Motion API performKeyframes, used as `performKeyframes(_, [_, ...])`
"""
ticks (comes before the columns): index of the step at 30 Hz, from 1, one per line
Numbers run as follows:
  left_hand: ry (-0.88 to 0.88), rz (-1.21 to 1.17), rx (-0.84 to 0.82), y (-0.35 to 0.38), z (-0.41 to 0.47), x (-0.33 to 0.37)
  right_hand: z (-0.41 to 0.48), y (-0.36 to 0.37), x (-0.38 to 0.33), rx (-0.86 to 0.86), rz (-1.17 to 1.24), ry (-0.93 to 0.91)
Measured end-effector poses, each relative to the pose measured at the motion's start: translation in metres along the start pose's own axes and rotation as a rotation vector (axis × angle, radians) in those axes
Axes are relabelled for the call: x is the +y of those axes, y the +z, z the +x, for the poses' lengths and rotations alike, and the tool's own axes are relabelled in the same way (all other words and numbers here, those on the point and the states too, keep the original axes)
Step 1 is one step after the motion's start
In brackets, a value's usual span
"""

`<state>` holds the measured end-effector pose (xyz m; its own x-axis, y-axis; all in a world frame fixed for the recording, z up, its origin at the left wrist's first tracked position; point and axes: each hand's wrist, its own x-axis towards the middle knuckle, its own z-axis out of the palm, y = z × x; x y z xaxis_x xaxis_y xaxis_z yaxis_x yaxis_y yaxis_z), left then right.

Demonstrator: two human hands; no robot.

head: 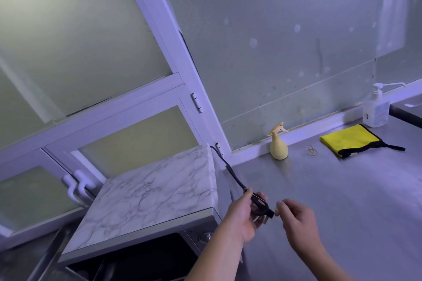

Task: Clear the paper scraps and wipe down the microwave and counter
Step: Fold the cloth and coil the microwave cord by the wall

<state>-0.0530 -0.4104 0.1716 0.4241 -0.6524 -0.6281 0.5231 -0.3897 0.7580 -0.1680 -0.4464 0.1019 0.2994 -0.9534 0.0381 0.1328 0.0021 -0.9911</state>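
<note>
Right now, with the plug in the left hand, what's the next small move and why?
Probably lay the plug on the counter beside the microwave. The left hand grips it, prongs free of any socket; the yellow cloth and spray bottle sit untouched farther back, and wiping needs a free hand.

Microwave front cut by bottom edge; bottle label unreadable.
</note>
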Motion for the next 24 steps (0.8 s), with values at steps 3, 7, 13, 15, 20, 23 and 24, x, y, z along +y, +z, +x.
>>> performKeyframes(3, [-0.009,-0.084,-0.015,0.003,0.000,0.002,-0.006,0.014,-0.008,-0.048,0.229,0.143])
performKeyframes(7, [-0.006,-0.148,-0.026,0.006,0.004,-0.002,-0.026,0.030,-0.005,-0.010,0.441,0.299])
performKeyframes(13, [-0.011,-0.205,-0.088,0.000,0.005,-0.011,-0.031,0.027,0.009,0.053,0.333,0.207])
performKeyframes(15, [0.006,-0.184,-0.088,-0.002,0.004,-0.012,-0.025,0.021,0.016,0.081,0.232,0.135])
performKeyframes(20, [0.021,-0.065,-0.058,-0.006,-0.002,-0.007,-0.014,0.008,0.016,0.098,-0.074,-0.113])
performKeyframes(23, [0.003,0.130,-0.059,-0.015,-0.003,-0.002,0.002,-0.004,0.009,0.080,-0.248,-0.211])
performKeyframes(24, [0.012,0.213,-0.064,-0.021,-0.003,0.000,0.010,-0.008,0.005,0.066,-0.265,-0.203])
